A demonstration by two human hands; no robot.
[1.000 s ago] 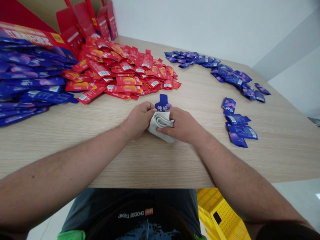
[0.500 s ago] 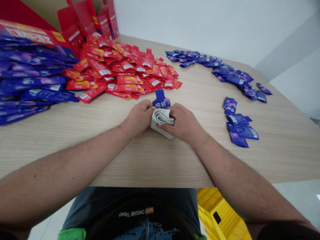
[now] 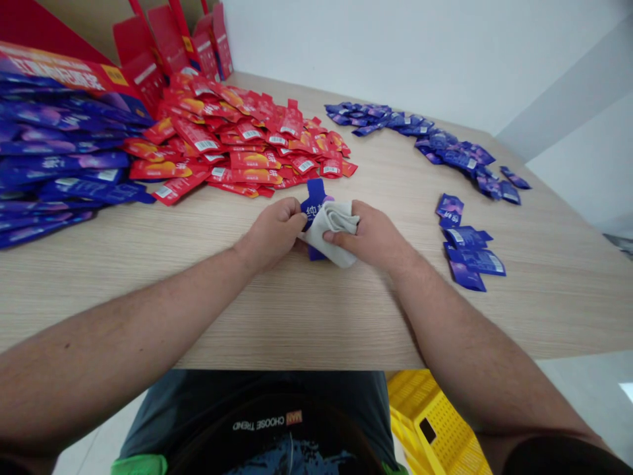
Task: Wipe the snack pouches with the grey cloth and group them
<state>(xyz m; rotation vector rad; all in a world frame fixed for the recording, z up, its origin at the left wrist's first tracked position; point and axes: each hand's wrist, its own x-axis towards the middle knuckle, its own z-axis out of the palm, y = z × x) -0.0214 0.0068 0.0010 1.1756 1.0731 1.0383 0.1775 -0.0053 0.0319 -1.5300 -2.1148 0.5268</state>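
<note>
Over the middle of the wooden table (image 3: 306,310), my left hand (image 3: 270,232) pinches a small blue sachet (image 3: 312,201) with white characters on it. My right hand (image 3: 373,236) is closed on a folded white cloth (image 3: 332,229), which lies against the sachet's right side and covers most of it. Both hands rest close together on the tabletop.
A heap of red sachets (image 3: 247,145) lies behind the hands. Stacked blue packets (image 3: 59,158) fill the left. A few blue sachets (image 3: 467,244) lie to the right, with a long scatter of them (image 3: 425,135) farther back. A yellow crate (image 3: 435,429) sits under the table's edge.
The cloth in my right hand has slid up and to the right across the sachet. The sachet's lower corner now shows below the cloth.
</note>
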